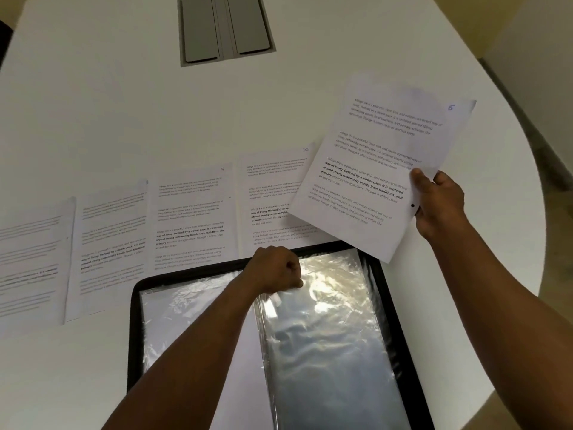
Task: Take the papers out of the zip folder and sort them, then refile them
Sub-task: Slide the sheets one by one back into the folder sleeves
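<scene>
The head-worn camera looks down on a white, curved-edged tabletop with a grey recessed cable hatch set into its far middle. Nearest the viewer lies an open black-rimmed zip folder, its inside filled with shiny, crinkled clear plastic sleeves that catch the light. The left hand rests on the upper edge of these sleeves, its grip closed in a pinch on the top of one sleeve, probably to lift it or hold it open so that a sheet can slide out or in. The right hand is raised above the tabletop to the right, its grip clamped on the lower right edge of a white printed sheet with a handwritten 6 in its top corner; the sheet tilts away from the viewer and hangs over the folder's far right corner. Beyond the folder, a row of similar white printed sheets lies flat side by side across the tabletop, touching or slightly overlapping, with two showing handwritten numbers 9 and 10; the leftmost pages are too blurred to read. The row seems laid out so that page numbers can be compared, which suggests the sorting step is in hand, with sheet 6 needing a place among them. Refiling looks not yet begun.
</scene>
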Motion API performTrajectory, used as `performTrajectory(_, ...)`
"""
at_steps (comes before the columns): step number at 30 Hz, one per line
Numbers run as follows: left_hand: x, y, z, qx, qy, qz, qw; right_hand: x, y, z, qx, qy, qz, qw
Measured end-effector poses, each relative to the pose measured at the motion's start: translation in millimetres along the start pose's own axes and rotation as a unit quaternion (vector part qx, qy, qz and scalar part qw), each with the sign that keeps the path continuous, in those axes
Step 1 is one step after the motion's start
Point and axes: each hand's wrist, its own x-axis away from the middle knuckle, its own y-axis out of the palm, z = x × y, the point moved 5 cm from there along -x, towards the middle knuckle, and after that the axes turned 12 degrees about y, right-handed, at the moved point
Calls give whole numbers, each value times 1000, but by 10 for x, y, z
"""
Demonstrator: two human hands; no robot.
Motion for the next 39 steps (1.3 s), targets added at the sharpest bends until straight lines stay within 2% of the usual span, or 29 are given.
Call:
performTrajectory(15,136,7,21,5,-11,35,999,-23,742,129,-41,9,-63,997)
performTrajectory(21,192,70,72,-38,-9,67,997,20,1090,368,-82,41,-104,990)
performTrajectory(24,177,100,119,-11,-5,66,998,15,1187,579,-92,79,-117,986)
performTrajectory(28,180,130,162,-10,2,51,999,24,1201,825,-62,113,-126,984)
performTrajectory(34,239,112,130,-41,20,68,997,-26,1054,990,-2,124,-131,984)
performTrajectory(39,279,60,46,-26,-24,87,996,-141,909,979,38,132,-137,981)
